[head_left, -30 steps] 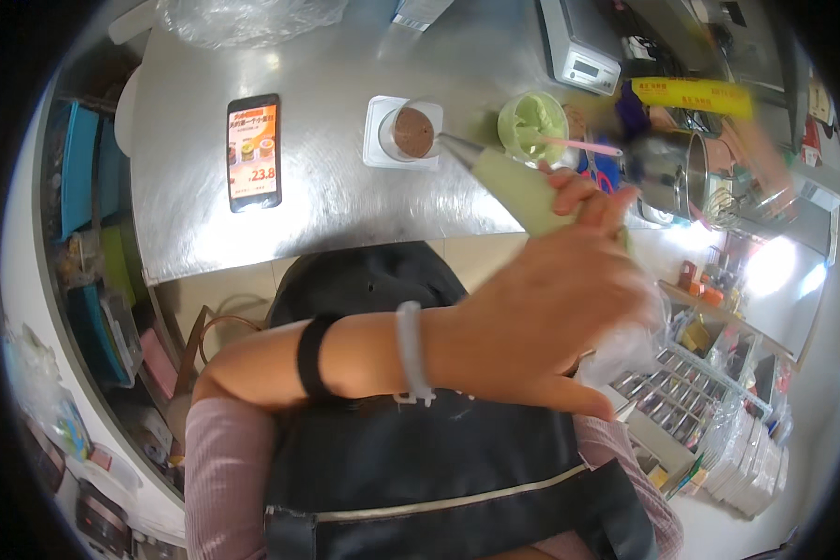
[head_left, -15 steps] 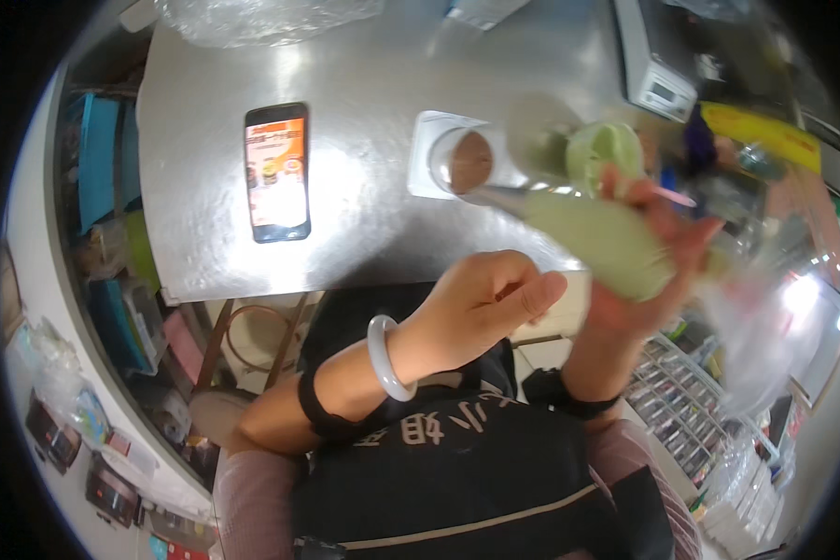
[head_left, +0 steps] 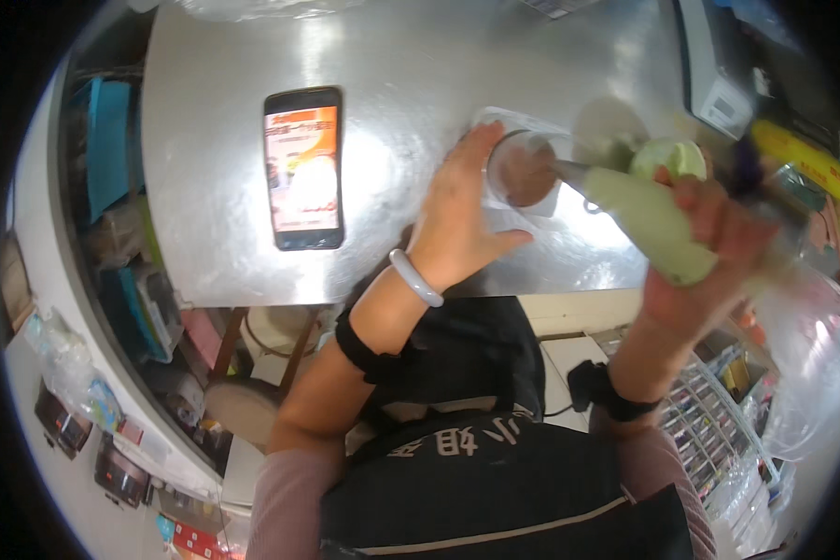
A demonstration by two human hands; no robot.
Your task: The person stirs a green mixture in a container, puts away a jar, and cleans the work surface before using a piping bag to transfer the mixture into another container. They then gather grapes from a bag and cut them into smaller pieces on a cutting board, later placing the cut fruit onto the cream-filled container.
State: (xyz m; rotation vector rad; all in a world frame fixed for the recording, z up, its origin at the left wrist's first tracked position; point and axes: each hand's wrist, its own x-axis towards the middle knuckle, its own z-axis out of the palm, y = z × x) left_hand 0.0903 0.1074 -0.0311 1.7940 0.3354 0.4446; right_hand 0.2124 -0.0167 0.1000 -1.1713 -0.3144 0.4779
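Observation:
In my right hand (head_left: 714,238) is a piping bag (head_left: 649,219) filled with pale green cream, its fingers wrapped round the wide end. The bag's metal tip (head_left: 570,172) points left, at the rim of a clear round cup with brown contents (head_left: 525,170). That cup stands on a white square plate or tray (head_left: 549,126). My left hand (head_left: 457,210), with a pale bangle on its wrist, is stretched out along the cup's left side, thumb apart from the fingers. Whether it touches the cup I cannot tell. Behind the bag stands a pale green tub (head_left: 667,159).
A phone (head_left: 304,168) with a lit screen lies on the metal table (head_left: 392,75) to the left. At the far right are a digital scale (head_left: 723,105), a yellow box (head_left: 805,161) and clear plastic bags (head_left: 803,364). A wire rack (head_left: 719,420) stands below on the right.
My left hand has moved forward and opened out beside the cup. The piping bag, still in my right hand, has its tip at the cup's right rim. The view has shifted slightly.

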